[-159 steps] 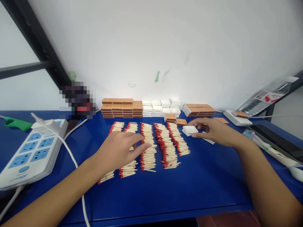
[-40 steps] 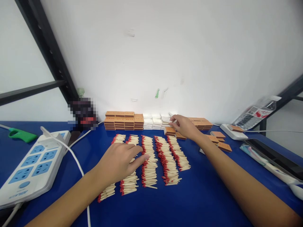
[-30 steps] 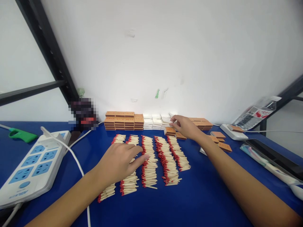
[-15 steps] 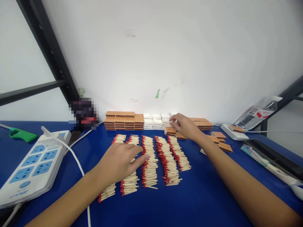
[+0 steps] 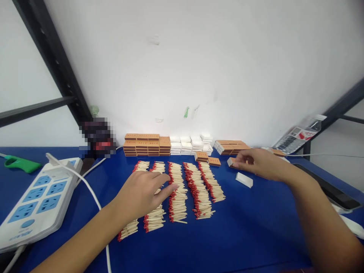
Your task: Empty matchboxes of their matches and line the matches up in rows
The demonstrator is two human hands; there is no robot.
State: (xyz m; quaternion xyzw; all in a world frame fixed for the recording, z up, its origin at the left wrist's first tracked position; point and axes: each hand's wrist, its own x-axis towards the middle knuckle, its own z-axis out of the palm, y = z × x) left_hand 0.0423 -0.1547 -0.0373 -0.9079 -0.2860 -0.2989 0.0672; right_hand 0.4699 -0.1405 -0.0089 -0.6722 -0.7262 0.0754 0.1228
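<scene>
My left hand [image 5: 145,191] rests palm down over the left rows of red-tipped matches [image 5: 178,193], thumb and fingers apart, holding nothing. Several such rows lie side by side on the blue table. On the right, my right hand [image 5: 260,163] has its thumb and fingertips on an orange matchbox [image 5: 232,162] whose white end shows; the rest of that box is hidden. Just in front of it lies a white matchbox tray [image 5: 243,179]. White trays [image 5: 186,147] are stacked by the wall, beside piled orange matchboxes [image 5: 142,146]. Two orange matchboxes [image 5: 214,162] sit behind the match rows.
More orange matchboxes [image 5: 231,146] are stacked against the wall at right. A power strip [image 5: 42,201] with a white cable and a green lighter [image 5: 22,164] are at left. A plastic bottle [image 5: 301,134] leans in the right corner, with a dark phone-like slab [image 5: 338,193] nearer.
My right hand has left the white tray stack and moved right onto a matchbox. A white tray now shows at that stack's right end. My left hand stays over the matches.
</scene>
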